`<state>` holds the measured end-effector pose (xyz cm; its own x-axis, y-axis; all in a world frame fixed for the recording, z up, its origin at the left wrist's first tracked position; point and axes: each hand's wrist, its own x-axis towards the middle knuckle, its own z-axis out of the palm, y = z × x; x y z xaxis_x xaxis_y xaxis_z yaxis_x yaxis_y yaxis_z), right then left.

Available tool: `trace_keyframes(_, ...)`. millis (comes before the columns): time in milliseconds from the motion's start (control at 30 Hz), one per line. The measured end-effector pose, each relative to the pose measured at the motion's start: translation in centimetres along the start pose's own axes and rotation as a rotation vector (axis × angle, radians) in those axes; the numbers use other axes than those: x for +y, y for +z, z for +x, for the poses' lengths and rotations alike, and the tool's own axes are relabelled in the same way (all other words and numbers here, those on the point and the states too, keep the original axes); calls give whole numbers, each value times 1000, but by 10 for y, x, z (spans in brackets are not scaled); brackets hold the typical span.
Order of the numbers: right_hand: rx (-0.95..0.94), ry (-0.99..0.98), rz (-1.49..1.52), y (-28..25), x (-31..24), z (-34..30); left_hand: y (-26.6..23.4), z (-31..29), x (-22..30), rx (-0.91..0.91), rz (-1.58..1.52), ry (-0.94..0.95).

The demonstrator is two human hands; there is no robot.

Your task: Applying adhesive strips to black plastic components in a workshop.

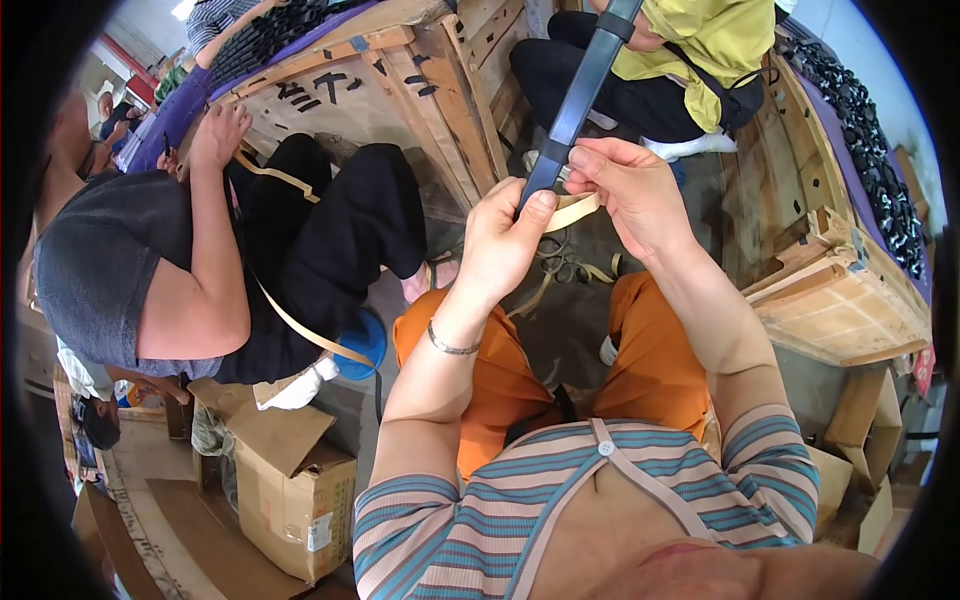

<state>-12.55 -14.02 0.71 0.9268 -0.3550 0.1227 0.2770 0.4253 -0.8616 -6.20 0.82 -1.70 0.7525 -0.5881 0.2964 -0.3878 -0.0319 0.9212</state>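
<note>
A long, flat, glossy dark strap (582, 95), belt-like, runs up and away from my hands, with darker bands across it. My left hand (505, 240) is closed round its near end, the thumb lying along it. My right hand (632, 190) is closed in a pinch beside a dark band on the strap; the exact spot the fingertips grip is partly hidden. A tan strip (573, 214) curves between both hands, just under the strap; whether it is the strap's other face I cannot tell. Below my hands, several coiled tan-and-dark strips (565, 268) lie on the floor.
At left sits a co-worker in a dark grey top (115, 260), a tan strip (300, 328) hanging nearby. Another in a yellow top (700, 50) sits ahead. Wooden crates (440, 110) bear black piles (265, 38). A cardboard box (290, 515) stands lower left; a blue stool (362, 345) is beside it.
</note>
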Motion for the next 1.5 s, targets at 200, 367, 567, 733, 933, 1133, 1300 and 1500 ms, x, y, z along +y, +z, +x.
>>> trace_keyframes(200, -39, 4, 37, -1, 3, 1, 4, -1, 3, 88, 114, 119)
trace_keyframes(367, -64, -32, -44, 0, 4, 1, 2, -1, 4, 135, 210, 229)
trace_keyframes(567, -120, -83, -48, 0, 11, 3, 1, -3, 7, 269, 385, 334)
trace_keyframes(733, -171, -97, -46, -3, 11, 8, -1, -4, 8, 343, 458, 399)
trace_keyframes(933, -191, -122, -33, -2, 8, 8, -2, -5, 5, 238, 200, 330)
trace_keyframes(1133, -135, -305, -376, 5, 15, 7, -4, -7, 9, 333, 313, 352)
trace_keyframes(1300, -34, -342, -513, 14, 17, -5, -6, -5, 11, 427, 557, 349)
trace_keyframes(1500, -56, -230, -425, 29, 6, -18, -11, 0, 11, 528, 772, 399)
